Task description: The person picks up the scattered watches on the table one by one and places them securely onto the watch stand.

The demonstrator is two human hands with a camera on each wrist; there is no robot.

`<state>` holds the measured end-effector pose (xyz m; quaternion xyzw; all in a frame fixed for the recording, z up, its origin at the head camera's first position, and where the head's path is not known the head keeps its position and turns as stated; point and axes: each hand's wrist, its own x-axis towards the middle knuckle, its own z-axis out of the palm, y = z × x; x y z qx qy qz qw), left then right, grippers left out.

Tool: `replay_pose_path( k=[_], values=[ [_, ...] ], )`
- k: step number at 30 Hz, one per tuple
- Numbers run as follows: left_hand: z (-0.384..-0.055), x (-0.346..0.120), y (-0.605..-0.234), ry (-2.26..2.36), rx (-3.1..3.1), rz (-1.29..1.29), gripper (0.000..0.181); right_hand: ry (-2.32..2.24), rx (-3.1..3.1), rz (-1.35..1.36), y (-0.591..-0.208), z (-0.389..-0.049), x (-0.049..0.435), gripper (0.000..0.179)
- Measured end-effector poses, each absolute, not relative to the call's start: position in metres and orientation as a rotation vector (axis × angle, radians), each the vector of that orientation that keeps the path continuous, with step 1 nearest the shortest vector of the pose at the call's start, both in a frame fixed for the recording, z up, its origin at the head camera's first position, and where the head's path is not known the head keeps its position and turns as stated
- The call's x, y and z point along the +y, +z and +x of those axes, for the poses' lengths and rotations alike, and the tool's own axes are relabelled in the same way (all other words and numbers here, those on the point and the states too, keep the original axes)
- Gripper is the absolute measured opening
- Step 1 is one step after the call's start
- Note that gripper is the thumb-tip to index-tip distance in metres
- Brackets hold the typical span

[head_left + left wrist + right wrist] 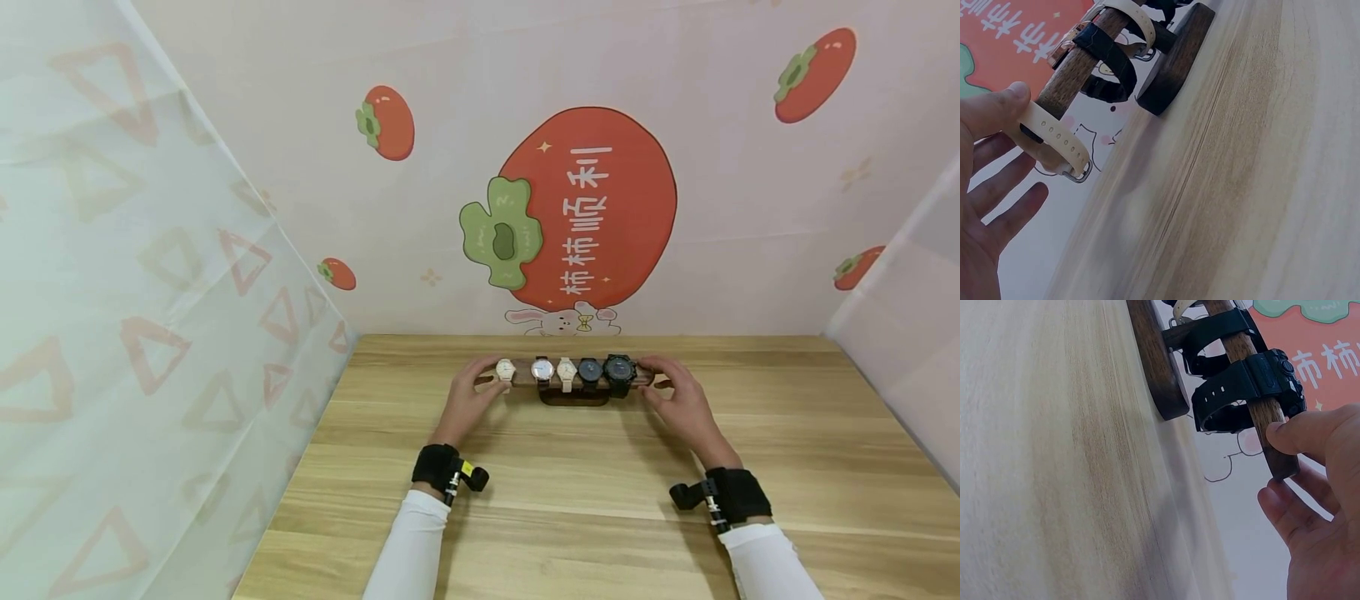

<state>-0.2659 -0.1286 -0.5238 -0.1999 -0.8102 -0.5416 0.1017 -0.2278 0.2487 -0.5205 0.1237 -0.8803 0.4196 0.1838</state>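
A dark wooden watch stand (pixel 573 400) stands at the far side of the table, its raised bar carrying several watches. At the bar's left end is a watch with a cream strap (pixel 1060 140). My left hand (pixel 467 402) pinches this watch between thumb and index finger, the other fingers spread behind it. At the opposite end, my right hand (pixel 681 404) holds the bar's tip (pixel 1282 464), thumb on the near side and fingers behind. Beside that thumb sits a chunky black watch (pixel 1250 387). Between the ends are a white-dialled watch (pixel 542 370), another cream watch (pixel 566 372) and a slimmer black one (pixel 590 372).
The wood-grain table (pixel 570 500) runs back to a cloth backdrop (pixel 720 183) printed with persimmons. A pale cloth wall (pixel 187 333) rises along the left, and another (pixel 915 275) along the right. The stand's thick base (pixel 1159 369) rests on the tabletop below the bar.
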Motion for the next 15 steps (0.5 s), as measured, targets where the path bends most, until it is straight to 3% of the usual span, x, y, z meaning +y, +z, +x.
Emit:
replay_pose_path(
  k=[15],
  values=[
    [-0.2695,-0.1264,-0.5239,-1.566,-2.484,-0.568,0.050,1.203,-2.476,0.338,-0.5226,-0.2267,0.2496,0.045]
  ],
)
